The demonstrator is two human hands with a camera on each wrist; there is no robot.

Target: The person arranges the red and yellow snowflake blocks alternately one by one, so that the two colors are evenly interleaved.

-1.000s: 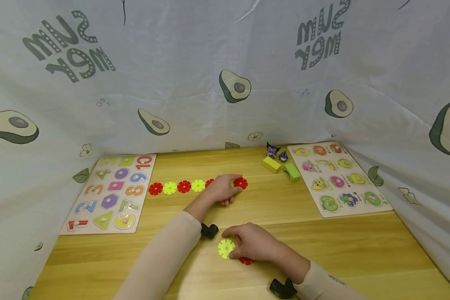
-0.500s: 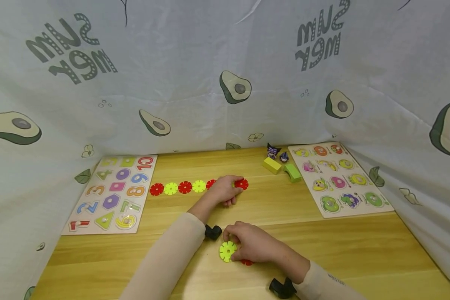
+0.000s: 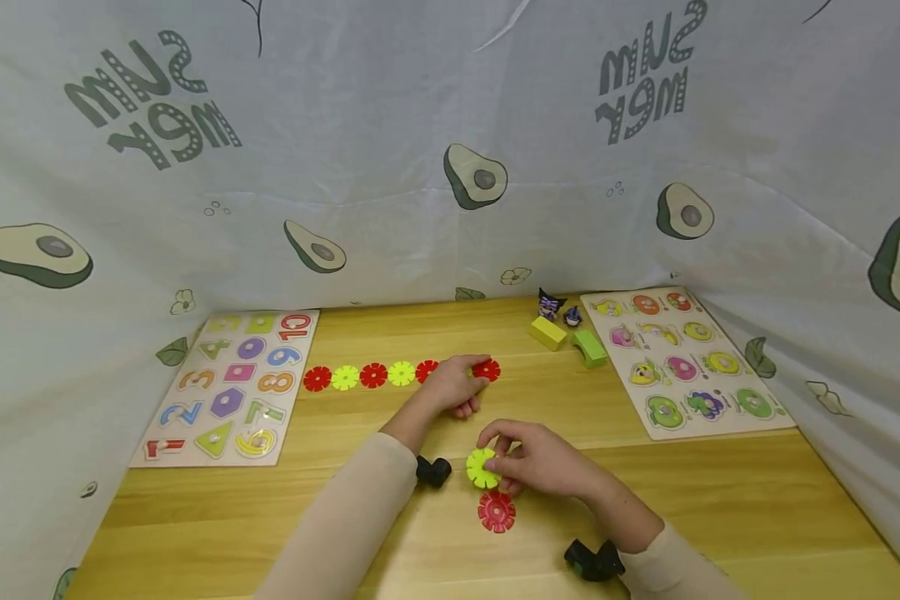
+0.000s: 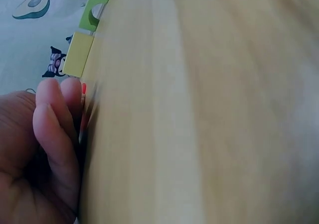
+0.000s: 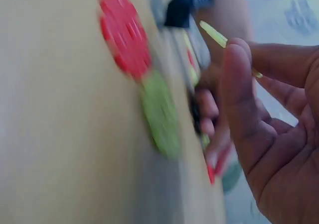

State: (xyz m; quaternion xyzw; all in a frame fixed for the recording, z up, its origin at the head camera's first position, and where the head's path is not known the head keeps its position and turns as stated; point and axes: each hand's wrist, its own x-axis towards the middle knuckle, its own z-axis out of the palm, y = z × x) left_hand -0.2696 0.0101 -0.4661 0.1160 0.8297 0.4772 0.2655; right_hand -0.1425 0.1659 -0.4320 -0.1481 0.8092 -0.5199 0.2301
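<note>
My left hand (image 3: 453,386) rests at the right end of a row of red and yellow-green notched plastic discs. Its finger and thumb pinch the edges of the last red disc (image 3: 490,370); the hand hides part of the row. Nearer to me, my right hand (image 3: 543,460) pinches a yellow-green disc (image 3: 482,468) between thumb and fingertips, raised off the table. That disc shows edge-on in the right wrist view (image 5: 214,33). A loose red disc (image 3: 497,511) lies just below it. Touching the red one in the right wrist view is another green disc (image 5: 160,114), hidden from the head view.
A number and shape puzzle board (image 3: 228,392) lies on the left, a fruit puzzle board (image 3: 686,362) on the right. A yellow block (image 3: 548,333), green arch block (image 3: 589,348) and two small figurines (image 3: 550,305) stand at the back, before a hanging avocado-print cloth (image 3: 390,208).
My right hand has moved up and slightly right, lifting the yellow-green disc and uncovering the red disc below. My left hand has stayed at the row's end. The head view has shifted slightly.
</note>
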